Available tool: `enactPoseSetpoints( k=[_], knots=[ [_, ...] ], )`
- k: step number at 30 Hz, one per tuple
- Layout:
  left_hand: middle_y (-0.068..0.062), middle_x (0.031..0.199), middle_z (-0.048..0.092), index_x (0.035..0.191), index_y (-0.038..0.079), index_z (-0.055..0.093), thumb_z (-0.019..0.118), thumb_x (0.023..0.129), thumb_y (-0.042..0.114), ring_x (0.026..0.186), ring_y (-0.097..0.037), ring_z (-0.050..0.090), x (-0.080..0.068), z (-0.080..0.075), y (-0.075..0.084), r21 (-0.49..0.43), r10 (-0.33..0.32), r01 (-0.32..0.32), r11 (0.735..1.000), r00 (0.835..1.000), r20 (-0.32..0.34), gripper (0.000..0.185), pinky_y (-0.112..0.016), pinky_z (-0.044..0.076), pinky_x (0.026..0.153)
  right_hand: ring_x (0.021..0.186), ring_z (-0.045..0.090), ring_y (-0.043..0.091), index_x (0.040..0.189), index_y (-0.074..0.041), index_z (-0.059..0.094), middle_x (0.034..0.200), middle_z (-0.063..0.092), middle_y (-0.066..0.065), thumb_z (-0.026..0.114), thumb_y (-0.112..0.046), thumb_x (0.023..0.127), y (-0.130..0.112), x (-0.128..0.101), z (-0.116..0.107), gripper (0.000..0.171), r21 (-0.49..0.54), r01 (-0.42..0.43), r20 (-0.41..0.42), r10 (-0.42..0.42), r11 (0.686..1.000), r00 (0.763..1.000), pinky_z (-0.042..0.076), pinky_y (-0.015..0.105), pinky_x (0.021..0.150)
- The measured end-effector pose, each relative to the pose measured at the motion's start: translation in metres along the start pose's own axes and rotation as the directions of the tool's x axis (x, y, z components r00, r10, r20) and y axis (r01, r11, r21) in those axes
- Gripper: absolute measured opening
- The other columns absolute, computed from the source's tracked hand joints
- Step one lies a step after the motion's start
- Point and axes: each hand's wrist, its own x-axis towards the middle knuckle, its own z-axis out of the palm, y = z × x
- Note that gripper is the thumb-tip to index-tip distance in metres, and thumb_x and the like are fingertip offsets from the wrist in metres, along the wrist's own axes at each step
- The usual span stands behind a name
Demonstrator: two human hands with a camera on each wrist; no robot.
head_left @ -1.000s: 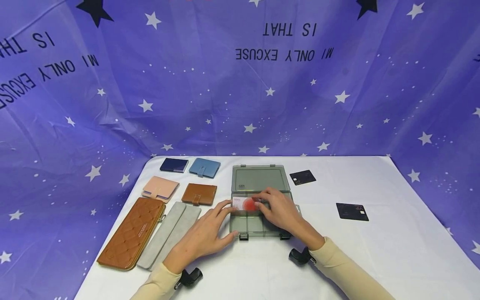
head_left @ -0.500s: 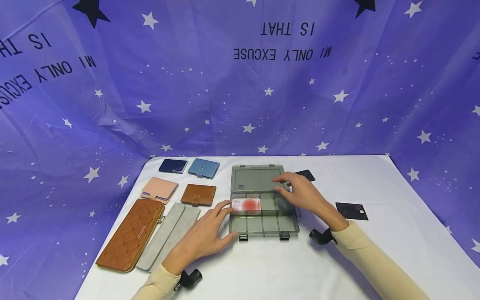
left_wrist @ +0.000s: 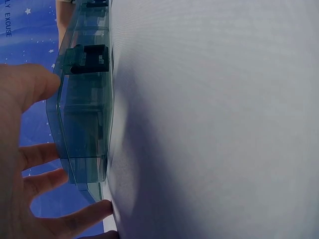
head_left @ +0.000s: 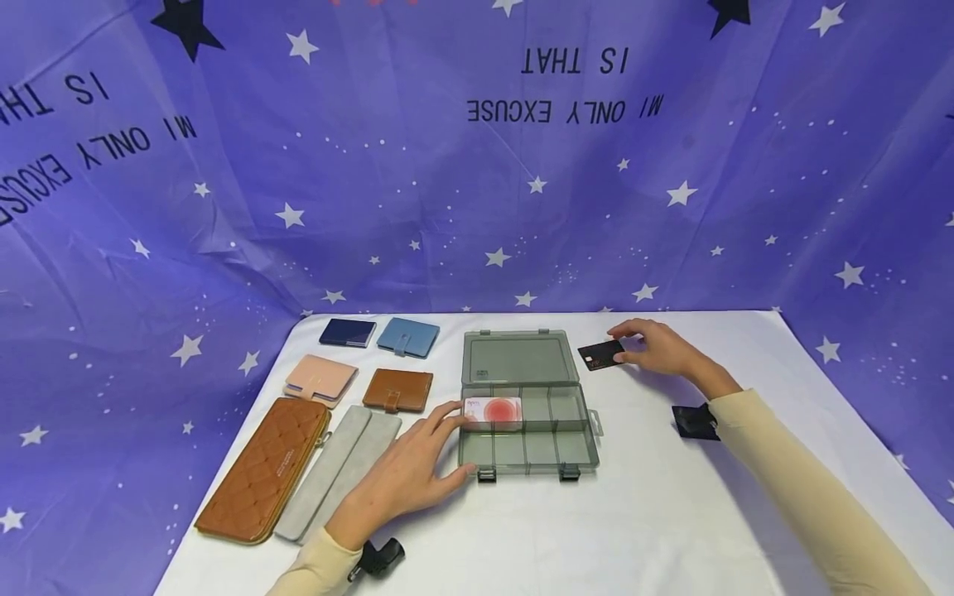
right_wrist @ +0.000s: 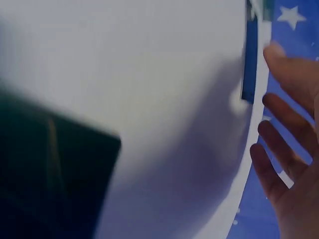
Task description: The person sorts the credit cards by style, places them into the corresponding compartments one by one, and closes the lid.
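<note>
Purple star-printed backdrop cloth (head_left: 477, 207), white-covered table (head_left: 671, 513), even light

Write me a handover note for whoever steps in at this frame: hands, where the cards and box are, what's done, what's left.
Left hand: open, fingers resting against the left end of the open grey organizer box.
Right hand: at the far black card; fingers touch its edge, and whether they grip it cannot be told.
Done: one white-and-red card lies in the box's back-left compartment.
Left: the far black card and a second black card, partly hidden by the right sleeve, both lie on the white table outside the box.
Wallets sit untouched left of the box.
</note>
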Motion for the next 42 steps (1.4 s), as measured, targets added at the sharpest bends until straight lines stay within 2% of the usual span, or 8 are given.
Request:
enactPoseSetpoints(
  k=[6, 10, 13, 16, 24, 32, 38, 42],
  knots=[
    [-0.006, 0.165, 0.046, 0.149, 0.016, 0.060, 0.075, 0.098, 0.051, 0.126, -0.033, 0.065, -0.001, 0.002, 0.000, 0.001, 0.005, -0.005, 1.000, 1.000, -0.006, 0.064, -0.055, 0.057, 0.097, 0.127, 0.061, 0.045, 0.138, 0.001, 0.068, 0.136, 0.068, 0.023, 0.089, -0.025, 0.091, 0.009, 0.003, 0.002, 0.058, -0.061, 0.021, 0.058, -0.017, 0.998, 0.998, 0.044, 0.063, 0.111],
    [-0.006, 0.165, 0.046, 0.149, 0.016, 0.060, 0.075, 0.097, 0.050, 0.125, -0.032, 0.065, 0.000, 0.001, 0.000, 0.005, 0.009, -0.009, 1.000, 1.000, -0.011, 0.064, -0.054, 0.057, 0.097, 0.110, 0.064, 0.037, 0.133, 0.001, 0.072, 0.121, 0.071, 0.019, 0.091, -0.024, 0.089, 0.009, 0.003, 0.004, 0.054, -0.075, 0.027, 0.053, -0.023, 0.997, 0.998, 0.049, 0.055, 0.095],
    [-0.006, 0.165, 0.046, 0.148, 0.016, 0.060, 0.076, 0.097, 0.049, 0.125, -0.032, 0.065, 0.000, 0.001, -0.001, 0.006, 0.012, -0.012, 1.000, 1.000, -0.018, 0.063, -0.054, 0.057, 0.097, 0.095, 0.059, 0.030, 0.128, -0.001, 0.075, 0.107, 0.071, 0.013, 0.092, -0.025, 0.087, 0.008, 0.003, 0.005, 0.051, -0.084, 0.008, 0.055, -0.003, 0.996, 0.999, 0.045, 0.045, 0.084],
    [-0.005, 0.165, 0.045, 0.149, 0.016, 0.060, 0.075, 0.097, 0.050, 0.127, -0.032, 0.065, 0.000, 0.001, -0.001, 0.007, 0.009, -0.009, 1.000, 1.000, -0.018, 0.063, -0.054, 0.057, 0.098, 0.089, 0.055, 0.027, 0.127, -0.002, 0.075, 0.099, 0.070, 0.008, 0.091, -0.027, 0.088, 0.007, 0.001, 0.004, 0.049, -0.085, -0.012, 0.067, 0.018, 0.996, 0.998, 0.041, 0.042, 0.080],
    [-0.006, 0.166, 0.045, 0.150, 0.017, 0.059, 0.075, 0.098, 0.050, 0.128, -0.033, 0.064, -0.001, 0.000, 0.000, 0.004, 0.007, -0.007, 1.000, 1.000, -0.004, 0.064, -0.054, 0.056, 0.099, 0.102, 0.061, 0.033, 0.131, 0.001, 0.073, 0.112, 0.074, 0.015, 0.092, -0.031, 0.088, 0.005, -0.011, 0.001, 0.057, -0.104, -0.060, 0.058, 0.066, 0.993, 0.996, 0.044, 0.049, 0.090],
    [-0.005, 0.166, 0.044, 0.150, 0.017, 0.059, 0.075, 0.098, 0.050, 0.128, -0.033, 0.064, -0.001, 0.001, 0.000, 0.003, 0.009, -0.009, 1.000, 1.000, -0.010, 0.064, -0.055, 0.056, 0.098, 0.098, 0.062, 0.029, 0.129, 0.001, 0.073, 0.107, 0.074, 0.010, 0.094, -0.029, 0.085, 0.008, -0.014, -0.007, 0.057, -0.097, -0.069, 0.113, 0.080, 0.993, 0.990, 0.046, 0.045, 0.087],
    [-0.005, 0.166, 0.044, 0.151, 0.016, 0.058, 0.075, 0.098, 0.050, 0.128, -0.033, 0.064, 0.000, 0.001, 0.000, 0.003, 0.008, -0.008, 1.000, 1.000, -0.007, 0.065, -0.055, 0.057, 0.098, 0.097, 0.064, 0.033, 0.123, 0.001, 0.073, 0.105, 0.074, 0.015, 0.096, -0.024, 0.082, 0.003, -0.018, -0.006, 0.053, -0.067, -0.075, 0.070, 0.079, 0.995, 0.994, 0.047, 0.048, 0.085],
    [-0.006, 0.166, 0.045, 0.150, 0.016, 0.059, 0.075, 0.097, 0.049, 0.127, -0.033, 0.064, 0.000, 0.002, -0.001, 0.007, 0.008, -0.008, 1.000, 1.000, -0.014, 0.064, -0.055, 0.057, 0.097, 0.103, 0.069, 0.037, 0.128, -0.004, 0.070, 0.111, 0.075, 0.018, 0.092, -0.020, 0.088, -0.002, -0.023, -0.002, 0.049, -0.038, -0.103, 0.036, 0.104, 0.994, 0.994, 0.050, 0.054, 0.088]
  ],
)
